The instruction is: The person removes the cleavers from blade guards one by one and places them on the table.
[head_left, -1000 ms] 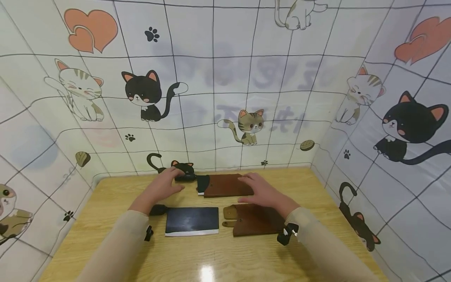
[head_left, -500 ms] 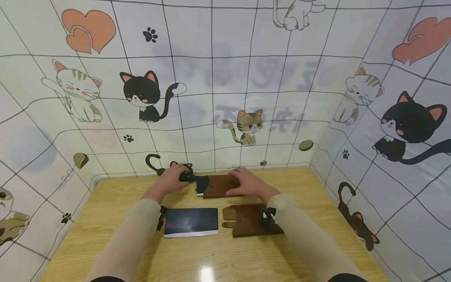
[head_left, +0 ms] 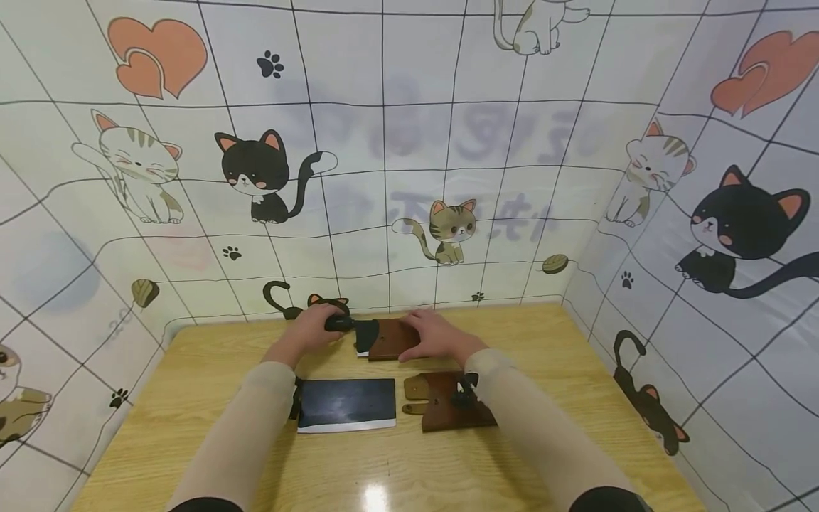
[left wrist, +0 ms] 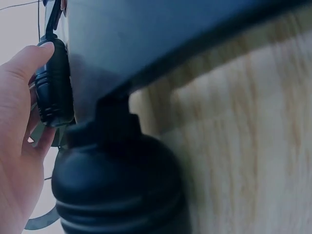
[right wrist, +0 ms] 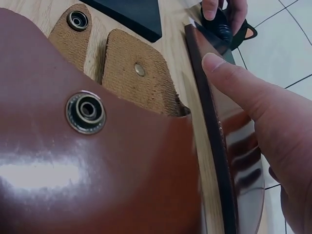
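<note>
At the back of the table lies a cleaver partly inside a brown leather sheath [head_left: 387, 340], with a strip of dark blade [head_left: 367, 336] showing. My left hand [head_left: 310, 328] grips its black ridged handle [left wrist: 53, 83], thumb on top. My right hand [head_left: 441, 336] holds the sheath across its width, thumb at the near edge; its other fingertips are hidden. Closer to me, a bare cleaver [head_left: 348, 404] lies flat, its black handle [left wrist: 117, 180] hidden by my left forearm in the head view. Beside it rests a second brown leather sheath [right wrist: 136, 165], partly under my right wrist.
The wooden table [head_left: 377, 462] meets walls covered by a white cat-patterned sheet [head_left: 358, 213] at the back and sides. Two tan straps [head_left: 416, 387] with metal snaps stick out from the nearer sheath's left end.
My left hand has moved right and taken hold of the back cleaver's handle. My right hand has slid left along its sheath and come down onto it. Cleavers and sheaths lie where they were.
</note>
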Action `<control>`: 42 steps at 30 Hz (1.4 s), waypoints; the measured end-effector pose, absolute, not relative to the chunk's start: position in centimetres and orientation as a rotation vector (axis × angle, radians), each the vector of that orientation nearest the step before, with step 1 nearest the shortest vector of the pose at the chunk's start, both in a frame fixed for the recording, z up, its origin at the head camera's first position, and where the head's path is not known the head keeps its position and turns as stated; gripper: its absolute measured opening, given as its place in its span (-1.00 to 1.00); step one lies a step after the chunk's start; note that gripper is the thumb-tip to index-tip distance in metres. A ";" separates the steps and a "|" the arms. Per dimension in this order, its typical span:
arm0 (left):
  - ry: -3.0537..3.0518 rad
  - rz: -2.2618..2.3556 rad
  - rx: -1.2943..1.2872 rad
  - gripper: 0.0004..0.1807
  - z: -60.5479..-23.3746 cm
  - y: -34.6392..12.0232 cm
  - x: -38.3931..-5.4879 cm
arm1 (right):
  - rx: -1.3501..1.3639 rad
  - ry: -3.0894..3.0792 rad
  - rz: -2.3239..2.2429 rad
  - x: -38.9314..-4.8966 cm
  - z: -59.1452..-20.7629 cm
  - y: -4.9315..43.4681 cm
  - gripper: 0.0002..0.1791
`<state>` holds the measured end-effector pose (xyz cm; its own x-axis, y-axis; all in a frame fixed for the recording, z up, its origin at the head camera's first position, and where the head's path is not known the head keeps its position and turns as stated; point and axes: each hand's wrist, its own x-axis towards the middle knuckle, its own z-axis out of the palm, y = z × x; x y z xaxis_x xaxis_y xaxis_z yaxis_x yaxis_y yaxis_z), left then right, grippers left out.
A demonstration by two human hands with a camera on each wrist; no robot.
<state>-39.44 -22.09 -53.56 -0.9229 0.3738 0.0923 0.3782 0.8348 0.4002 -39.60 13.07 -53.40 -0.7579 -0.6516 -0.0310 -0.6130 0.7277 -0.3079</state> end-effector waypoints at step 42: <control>-2.873 -0.928 -0.686 -0.61 -53.3 -20.9 -38.7 | -1.116 2.890 -0.481 -38.5 -52.7 14.8 0.23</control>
